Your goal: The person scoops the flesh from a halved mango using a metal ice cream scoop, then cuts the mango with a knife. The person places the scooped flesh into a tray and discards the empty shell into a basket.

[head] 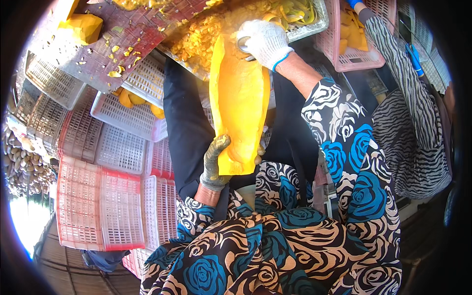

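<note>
A long, hollowed piece of orange pumpkin [241, 107] lies lengthwise over my lap, its scooped inner face up. My left hand [217, 156], in a stained grey glove, grips its near end, thumb on the left rim and fingertips showing at the right rim. My right hand [265, 40], in a white knitted glove, closes on a ring-shaped metal scraper [243, 44] at the far end of the piece. Beyond it, a metal tray [309, 31] holds a heap of pumpkin pulp and seeds [195, 40] and curled peels [295, 13].
A reddish board [143, 37] at the upper left carries a pumpkin chunk [83, 29] and scraps. Plastic crates [121, 147] stack along the left. At the right, a pink crate [332, 44] holds pumpkin pieces beside a co-worker's striped sleeve [398, 55].
</note>
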Motion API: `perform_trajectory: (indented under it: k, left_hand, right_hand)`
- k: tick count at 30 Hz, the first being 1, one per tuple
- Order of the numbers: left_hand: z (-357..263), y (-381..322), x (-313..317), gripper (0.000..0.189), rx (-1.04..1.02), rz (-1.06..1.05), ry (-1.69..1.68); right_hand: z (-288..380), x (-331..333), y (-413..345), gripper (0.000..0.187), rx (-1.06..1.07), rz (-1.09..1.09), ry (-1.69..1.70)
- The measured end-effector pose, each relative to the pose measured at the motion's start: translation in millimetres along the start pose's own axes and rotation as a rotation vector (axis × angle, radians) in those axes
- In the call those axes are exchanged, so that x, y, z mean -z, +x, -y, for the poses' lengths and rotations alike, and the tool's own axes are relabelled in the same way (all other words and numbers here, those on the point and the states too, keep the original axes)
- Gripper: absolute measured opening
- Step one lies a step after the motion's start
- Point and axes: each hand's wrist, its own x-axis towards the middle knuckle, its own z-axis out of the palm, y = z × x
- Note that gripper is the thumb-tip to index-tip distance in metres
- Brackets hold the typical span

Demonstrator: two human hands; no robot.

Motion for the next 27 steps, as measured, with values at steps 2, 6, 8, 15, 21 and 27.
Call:
perform_trajectory:
  k: [2, 6, 8, 15, 21, 27]
  left_hand:
    - [-2, 6, 4, 0.077, -0.009, 0.026, -0.051]
    - [-8, 2, -1, 0.074, -0.022, 0.031, -0.101]
    - [-9, 1, 3, 0.071, -0.028, 0.036, -0.079]
    - [-4, 0, 11, 0.080, -0.006, -0.054, 0.034]
    - [-9, -1, 11, 0.080, -0.062, -0.071, -0.030]
    - [-15, -3, 20, 0.081, -0.019, -0.053, 0.076]
  right_hand:
    - [-4, 6, 3, 0.019, -0.055, -0.119, 0.079]
    - [-20, -4, -3, 0.026, -0.267, -0.286, 0.187]
    - [2, 15, -3, 0.028, -0.270, -0.201, 0.252]
    - [10, -8, 14, 0.021, -0.106, -0.087, 0.138]
    - [-27, -14, 11, 0.029, -0.372, -0.326, 0.196]
    - [4, 12, 8, 0.030, -0.197, -0.134, 0.204]
